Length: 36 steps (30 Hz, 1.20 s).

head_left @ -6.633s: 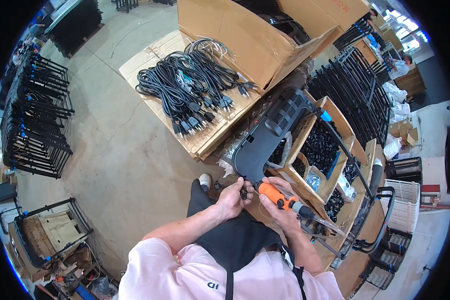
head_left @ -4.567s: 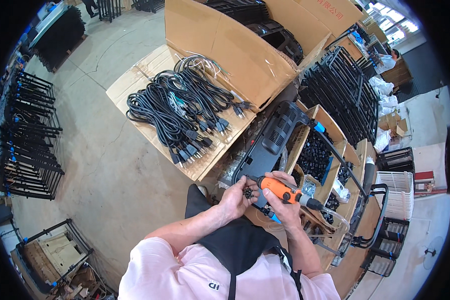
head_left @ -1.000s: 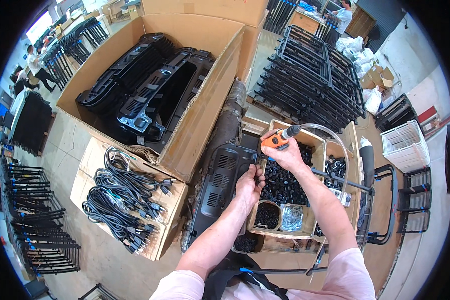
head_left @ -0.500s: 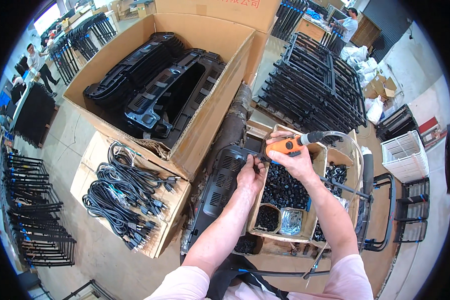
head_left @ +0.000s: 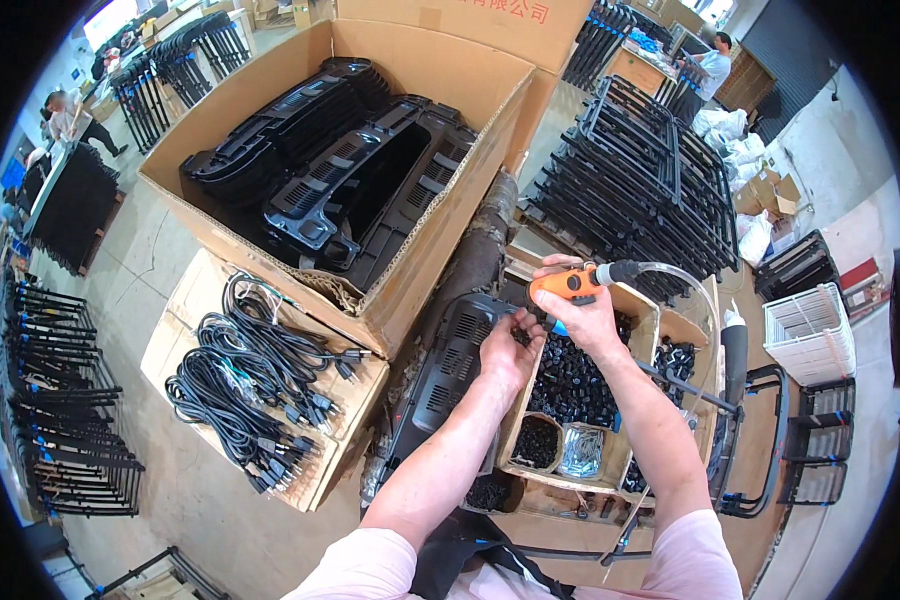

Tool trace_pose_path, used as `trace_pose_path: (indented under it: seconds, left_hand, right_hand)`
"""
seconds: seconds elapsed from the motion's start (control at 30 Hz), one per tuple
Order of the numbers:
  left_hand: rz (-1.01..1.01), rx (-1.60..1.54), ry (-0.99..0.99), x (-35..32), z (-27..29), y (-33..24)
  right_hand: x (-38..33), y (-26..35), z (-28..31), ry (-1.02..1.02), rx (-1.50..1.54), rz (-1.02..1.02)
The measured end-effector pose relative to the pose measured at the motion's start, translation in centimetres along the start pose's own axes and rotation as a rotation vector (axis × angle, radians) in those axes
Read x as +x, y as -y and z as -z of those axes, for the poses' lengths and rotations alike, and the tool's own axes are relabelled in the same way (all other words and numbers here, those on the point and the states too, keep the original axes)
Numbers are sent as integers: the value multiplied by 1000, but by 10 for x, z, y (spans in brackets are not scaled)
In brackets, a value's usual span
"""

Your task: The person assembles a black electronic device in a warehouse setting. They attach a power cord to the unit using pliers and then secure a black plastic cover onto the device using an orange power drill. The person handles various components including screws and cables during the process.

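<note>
My right hand [head_left: 590, 322] is wrapped around an orange air screwdriver [head_left: 566, 285], held level with a clear hose [head_left: 688, 275] running off its right end. Close on its left, my left hand [head_left: 505, 352] has its fingertips pinched at the upper end of a long black vented plastic cover [head_left: 442, 388]. Whatever lies between those fingertips is too small and hidden to make out. Beneath my right forearm, small black plastic parts [head_left: 575, 385] fill a compartment of the wooden tray [head_left: 652, 335]. Silver screws [head_left: 581, 450] and tiny black pieces [head_left: 536, 442] sit in containers at its near end.
A large cardboard box [head_left: 450, 235] of black plastic covers [head_left: 320, 195] stands at upper left. Coiled black power cords [head_left: 255, 385] lie on a lower carton. Stacked black metal frames [head_left: 630, 190] and a white basket [head_left: 808, 330] are at right. Two people work farther off.
My view has shifted slightly, moving the boxes a little to the right and down. My left hand has come slightly nearer the tray; the screwdriver stays in my right hand.
</note>
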<state>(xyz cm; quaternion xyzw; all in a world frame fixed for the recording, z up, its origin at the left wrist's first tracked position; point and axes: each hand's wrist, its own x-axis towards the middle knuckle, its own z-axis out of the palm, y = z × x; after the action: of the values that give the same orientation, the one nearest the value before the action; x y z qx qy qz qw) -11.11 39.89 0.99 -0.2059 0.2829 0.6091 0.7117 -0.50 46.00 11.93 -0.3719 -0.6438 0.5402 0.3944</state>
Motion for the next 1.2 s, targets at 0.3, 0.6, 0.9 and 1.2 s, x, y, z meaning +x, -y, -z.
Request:
trace_pose_path:
  seconds: [0.3, 0.6, 0.9, 1.2]
  left_hand:
    - [68, 173, 120, -24, 47, 15]
    - [-25, 321, 164, -42, 53, 13]
    - [-142, 275, 44, -41, 51, 3]
    - [-74, 75, 55, -41, 56, -19]
  right_hand:
    - [29, -21, -11, 46, -63, -70]
    - [37, -27, -23, 130, -239, -73]
    - [39, -35, -20, 131, -221, -70]
    - [21, -8, -34, 57, -16, -23]
